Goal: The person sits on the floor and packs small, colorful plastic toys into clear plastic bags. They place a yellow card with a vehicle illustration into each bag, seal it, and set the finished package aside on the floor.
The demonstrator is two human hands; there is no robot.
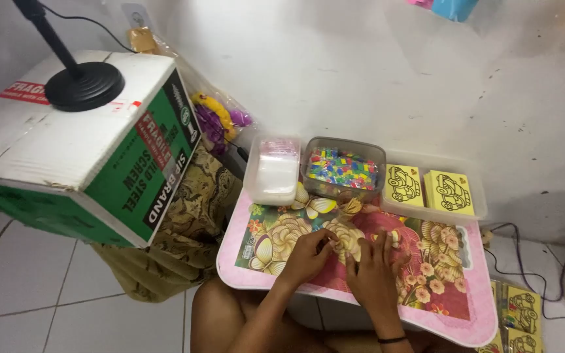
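Note:
My left hand and my right hand rest close together on a small pink table printed with flowers and butterflies. The fingers of both hands pinch at something small and pale between them; what it is cannot be made out. A small clear cup stands on the table just beyond my fingers. Behind it sits a clear tub of many-coloured small pieces.
A clear box of white bags stands left of the tub. A tray with yellow car-picture cards stands right. A large cardboard box carrying a black stand base stands at left. More yellow cards lie on the floor.

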